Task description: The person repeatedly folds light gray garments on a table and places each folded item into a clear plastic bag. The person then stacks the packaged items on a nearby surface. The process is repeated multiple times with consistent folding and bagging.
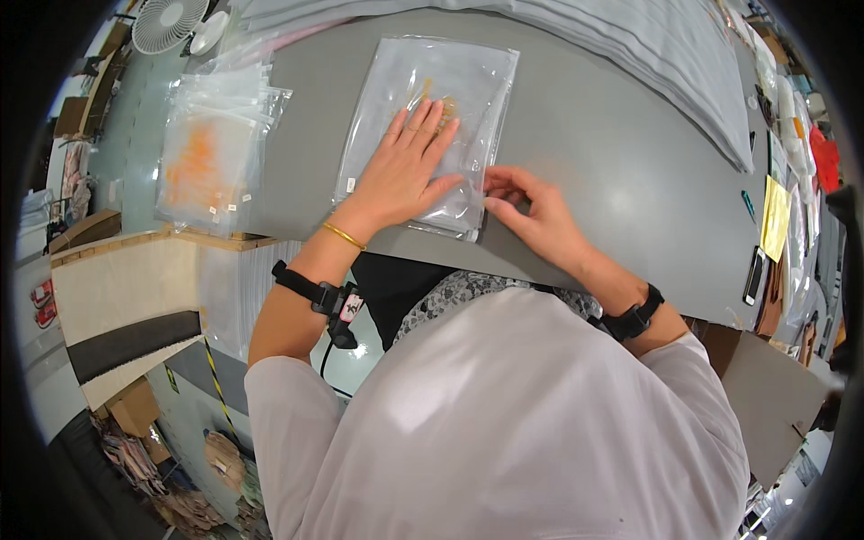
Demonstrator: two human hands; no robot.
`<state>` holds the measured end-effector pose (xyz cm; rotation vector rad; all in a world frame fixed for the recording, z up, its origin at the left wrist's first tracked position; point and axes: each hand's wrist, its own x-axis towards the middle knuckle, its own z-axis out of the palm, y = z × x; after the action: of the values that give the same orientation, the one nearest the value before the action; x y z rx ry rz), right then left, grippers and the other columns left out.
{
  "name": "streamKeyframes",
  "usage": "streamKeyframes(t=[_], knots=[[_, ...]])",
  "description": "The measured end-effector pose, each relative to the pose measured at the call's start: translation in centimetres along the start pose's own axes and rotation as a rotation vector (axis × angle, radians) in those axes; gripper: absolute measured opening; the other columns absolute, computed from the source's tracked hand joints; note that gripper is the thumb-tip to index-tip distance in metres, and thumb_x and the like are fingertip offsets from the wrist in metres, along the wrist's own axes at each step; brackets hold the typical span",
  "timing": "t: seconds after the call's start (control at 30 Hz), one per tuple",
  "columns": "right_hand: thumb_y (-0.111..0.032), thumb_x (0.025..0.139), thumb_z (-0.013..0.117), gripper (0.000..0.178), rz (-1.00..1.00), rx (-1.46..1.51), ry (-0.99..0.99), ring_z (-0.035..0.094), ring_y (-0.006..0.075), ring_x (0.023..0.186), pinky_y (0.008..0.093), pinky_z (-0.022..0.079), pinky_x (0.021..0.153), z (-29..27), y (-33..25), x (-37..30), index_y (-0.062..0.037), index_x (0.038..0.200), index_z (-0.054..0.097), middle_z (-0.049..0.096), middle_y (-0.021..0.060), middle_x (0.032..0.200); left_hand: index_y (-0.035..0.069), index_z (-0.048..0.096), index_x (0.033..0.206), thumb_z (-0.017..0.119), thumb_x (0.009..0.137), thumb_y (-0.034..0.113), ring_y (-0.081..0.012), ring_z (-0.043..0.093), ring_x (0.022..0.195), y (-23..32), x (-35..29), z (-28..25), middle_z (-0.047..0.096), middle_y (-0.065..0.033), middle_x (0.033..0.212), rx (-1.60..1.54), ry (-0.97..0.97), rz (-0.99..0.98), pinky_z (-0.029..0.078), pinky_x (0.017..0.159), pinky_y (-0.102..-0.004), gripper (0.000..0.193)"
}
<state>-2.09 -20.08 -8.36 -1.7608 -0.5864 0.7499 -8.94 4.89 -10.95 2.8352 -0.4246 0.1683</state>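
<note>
A clear plastic bag (409, 67) with a folded light grey cloth item inside lies flat on the grey table in front of me. Orange-yellow marks show through its middle, and a small white label sits near its lower left corner. My left hand (405, 171) rests palm down on the bag, open, its fingers stretched toward the far edge. At the bag's right edge is my right hand (535, 211), fingers loosely bent and thumb apart from the forefinger. Its fingertips are at the plastic rim; nothing shows held between them.
A stack of clear bags (211, 153) with orange marks lies at the table's left edge. Long layers of grey cloth (630, 45) cover the far side. A phone (754, 275), a yellow paper (774, 219) and a small teal tool (749, 206) lie at right. A fan (169, 22) stands far left.
</note>
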Motion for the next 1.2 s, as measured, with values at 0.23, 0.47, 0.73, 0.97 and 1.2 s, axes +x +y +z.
streamKeyframes(t=[0.23,0.47,0.73,0.97,1.2], knots=[[-0.021,0.092,0.078,0.022,0.004,-0.423,0.117,0.069,0.0220,0.071,0.0358,0.054,0.067,0.0,1.2,-0.3,-0.0001,0.096,0.071,0.074,0.0103,0.081,0.001,0.034,0.161,0.056,0.105,0.039,-0.0400,0.023,0.158,2.4,0.6,0.7,0.028,-0.0233,0.169,-0.038,0.152,-0.083,0.017,0.130,-0.0520,0.071],[-0.018,0.092,0.076,0.020,-0.019,-0.466,0.116,0.069,0.0210,0.064,0.0357,0.053,0.060,-1.0,0.5,0.0,0.0011,0.094,0.068,0.073,0.0109,0.083,-0.001,0.037,0.159,0.055,0.106,0.038,-0.0409,0.026,0.157,3.8,-0.1,1.3,0.032,-0.0246,0.167,-0.045,0.121,-0.095,0.020,0.129,-0.0520,0.068],[-0.015,0.096,0.071,0.017,0.167,-0.423,0.045,0.062,0.0130,0.050,0.0300,0.048,0.049,-1.6,-0.7,0.1,0.0010,0.093,0.066,0.073,0.0080,0.077,0.000,0.040,0.157,0.056,0.106,0.040,-0.0391,0.027,0.157,4.3,0.2,1.0,0.034,-0.0249,0.166,-0.096,0.126,-0.119,0.021,0.129,-0.0506,0.067],[-0.014,0.099,0.067,0.020,0.333,0.113,-0.126,0.059,0.0121,0.048,0.0272,0.045,0.045,-0.5,-0.7,0.8,0.0028,0.108,0.062,0.078,0.0114,0.088,0.000,0.040,0.157,0.055,0.106,0.035,-0.0382,0.026,0.157,5.2,0.6,1.7,0.033,-0.0242,0.166,-0.120,0.125,-0.066,0.021,0.130,-0.0497,0.063],[-0.017,0.100,0.066,0.024,0.370,0.131,-0.148,0.062,0.0125,0.051,0.0257,0.043,0.044,-0.4,-0.7,0.7,0.0037,0.112,0.062,0.077,0.0120,0.090,0.000,0.040,0.158,0.052,0.106,0.031,-0.0358,0.026,0.158,4.6,-0.1,1.7,0.032,-0.0219,0.168,-0.028,0.072,-0.007,0.020,0.130,-0.0493,0.062]])
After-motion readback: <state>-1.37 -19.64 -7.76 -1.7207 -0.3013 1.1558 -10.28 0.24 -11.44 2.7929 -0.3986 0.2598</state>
